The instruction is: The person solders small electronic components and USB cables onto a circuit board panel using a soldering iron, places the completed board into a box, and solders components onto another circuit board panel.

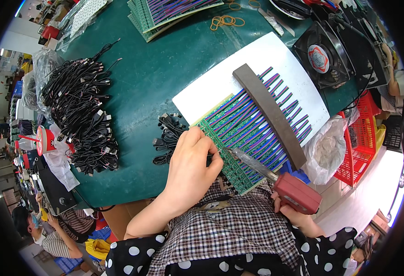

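Note:
My right hand (295, 215) is wrapped round the red body of a soldering gun (297, 193). Its metal tip reaches left onto a green circuit board panel (238, 174). Over the panel's left edge is my left hand (189, 168), thumb and fingers pinched close to the tip; what they hold is too small to make out. Rows of blue, red and black wires (232, 117) run from the panel to the upper right. A dark bar (271, 115) lies across them. Beneath is a white sheet (202, 94). A few black cables (167, 133) lie beyond my left hand, partly covered by it.
A big heap of black cables (80, 106) lies on the green table (137, 87) at left. More wired panels (165, 14) and rubber bands (227, 21) are at the back. A black fan (324, 57), plastic bag (326, 149) and red basket (360, 142) stand right. Another person (57, 234) sits lower left.

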`<state>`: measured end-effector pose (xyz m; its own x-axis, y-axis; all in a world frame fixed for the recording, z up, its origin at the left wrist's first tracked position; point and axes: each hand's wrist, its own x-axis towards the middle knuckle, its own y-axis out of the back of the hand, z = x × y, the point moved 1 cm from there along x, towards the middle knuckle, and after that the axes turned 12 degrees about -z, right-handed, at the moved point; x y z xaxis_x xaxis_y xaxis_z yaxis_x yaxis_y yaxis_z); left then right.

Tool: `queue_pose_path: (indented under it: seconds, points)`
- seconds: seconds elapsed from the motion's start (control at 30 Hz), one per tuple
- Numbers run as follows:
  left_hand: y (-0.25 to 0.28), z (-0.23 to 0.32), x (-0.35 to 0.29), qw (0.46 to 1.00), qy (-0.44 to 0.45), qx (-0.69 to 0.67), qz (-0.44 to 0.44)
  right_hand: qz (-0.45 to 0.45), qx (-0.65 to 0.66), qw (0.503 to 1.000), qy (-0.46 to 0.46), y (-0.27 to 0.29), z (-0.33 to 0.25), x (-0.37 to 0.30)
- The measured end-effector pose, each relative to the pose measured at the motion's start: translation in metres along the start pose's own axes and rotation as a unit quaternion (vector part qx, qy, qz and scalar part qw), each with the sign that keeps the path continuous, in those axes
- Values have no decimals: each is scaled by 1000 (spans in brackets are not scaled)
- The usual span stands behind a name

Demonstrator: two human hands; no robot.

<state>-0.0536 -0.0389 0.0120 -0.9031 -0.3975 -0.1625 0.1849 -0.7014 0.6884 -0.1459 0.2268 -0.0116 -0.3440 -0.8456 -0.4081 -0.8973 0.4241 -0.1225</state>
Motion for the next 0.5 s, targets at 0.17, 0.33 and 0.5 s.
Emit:
queue_pose_path:
  seconds: [0.17,0.33,0.5]
  points:
    - [1,1,0,1000,4,1,-6,11,121,992,15,-2,-2,1]
    - [10,3,-2,999,-11,8,-32,-52,49,997,13,4,2,-1]
    - [15,-12,-2,993,-105,18,-51,-13,94,995,24,-2,-5,1]
